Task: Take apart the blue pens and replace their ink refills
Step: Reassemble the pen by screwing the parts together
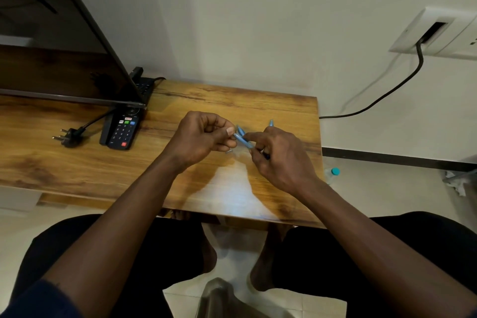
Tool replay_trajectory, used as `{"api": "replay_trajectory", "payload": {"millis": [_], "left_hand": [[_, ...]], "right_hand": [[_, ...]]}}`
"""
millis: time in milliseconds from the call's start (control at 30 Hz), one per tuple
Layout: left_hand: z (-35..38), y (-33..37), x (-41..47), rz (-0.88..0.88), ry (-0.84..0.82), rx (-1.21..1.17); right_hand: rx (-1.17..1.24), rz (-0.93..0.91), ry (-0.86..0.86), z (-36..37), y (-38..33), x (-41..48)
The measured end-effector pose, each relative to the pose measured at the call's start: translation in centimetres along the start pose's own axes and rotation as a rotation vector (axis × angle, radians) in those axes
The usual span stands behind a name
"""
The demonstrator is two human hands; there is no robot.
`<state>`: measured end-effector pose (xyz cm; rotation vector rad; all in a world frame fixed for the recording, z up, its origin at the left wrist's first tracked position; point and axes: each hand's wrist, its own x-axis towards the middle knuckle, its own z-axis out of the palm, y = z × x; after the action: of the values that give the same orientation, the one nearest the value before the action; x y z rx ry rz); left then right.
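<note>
Over the middle of the wooden table [232, 100], both my hands meet on light blue pen parts. My left hand [201, 138] pinches the end of a blue pen barrel [242, 138] between thumb and fingers. My right hand [280, 155] grips the other end of that barrel, its index finger stretched along it. A second blue pen piece [271, 122] sticks up behind my right hand. A small grey piece [229, 151] shows just below my left fingers; what it is I cannot tell. A dark bit pokes out under my right fingers.
A black remote [121, 131] lies left of my hands, beside a loose black plug [68, 135]. A large TV screen [64, 41] stands at the back left. The table's right edge is close to my right hand. A bottle with a teal cap [334, 171] stands on the floor.
</note>
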<state>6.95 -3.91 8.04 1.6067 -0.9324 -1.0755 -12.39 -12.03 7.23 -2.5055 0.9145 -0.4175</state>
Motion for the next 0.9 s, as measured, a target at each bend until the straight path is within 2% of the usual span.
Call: {"api": "replay_trajectory", "payload": {"millis": [233,467,700,900], "left_hand": [[0.3,-0.1,0.1,0.049,0.071,-0.099],[0.3,-0.4,0.2,0.142,0.08,0.11],[1.7,-0.9,0.2,0.22,0.175,0.027],[2.7,-0.8,-0.2,0.208,0.2,-0.089]], "right_hand": [[0.079,0.01,0.053,-0.4,0.0,0.4],[-0.024,-0.027,0.01,-0.5,-0.1,0.1],[0.058,0.02,0.065,-0.5,-0.1,0.4],[0.169,0.065,0.096,-0.8,-0.3,0.4]]}}
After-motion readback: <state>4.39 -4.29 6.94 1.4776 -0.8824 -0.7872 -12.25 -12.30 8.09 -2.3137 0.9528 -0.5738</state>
